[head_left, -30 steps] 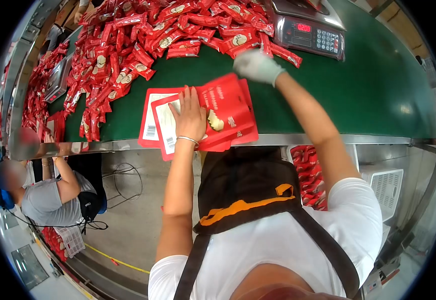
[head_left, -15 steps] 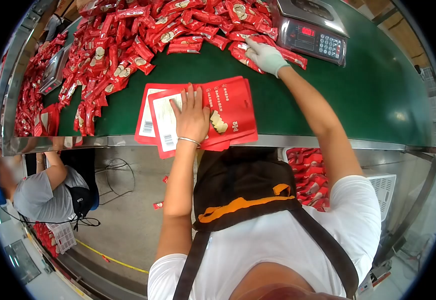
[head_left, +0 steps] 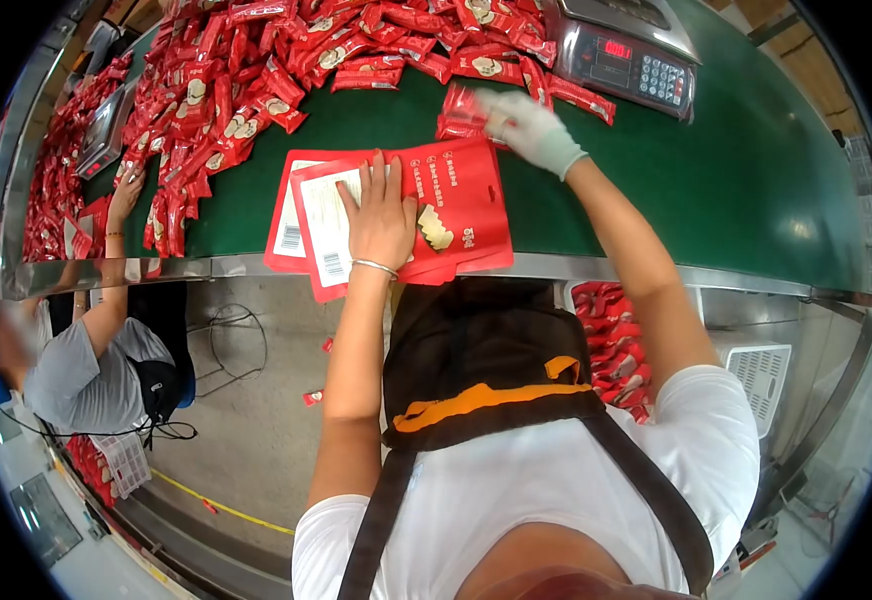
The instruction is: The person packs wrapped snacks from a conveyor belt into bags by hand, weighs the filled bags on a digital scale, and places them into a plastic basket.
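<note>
My left hand, a bangle at its wrist, lies flat with fingers stretched on a small overlapping stack of red printed pouches at the table's near edge. The pouches carry white label panels with barcodes. My right hand, in a white glove, is smeared by motion above the green table; its fingers appear closed on the end of a red snack packet, also blurred. Another red packet lies just below it, partly covered. A loose snack packet rests right of the glove.
A large heap of red snack packets covers the back left. A digital scale stands at the back right, another scale far left. Below the table edge are a crate of red packets and a white basket. A co-worker sits left.
My right hand has drawn slightly down toward me, and the packets by it have shifted left. My left hand stays on the pouches. The co-worker's hand now reaches onto the packets.
</note>
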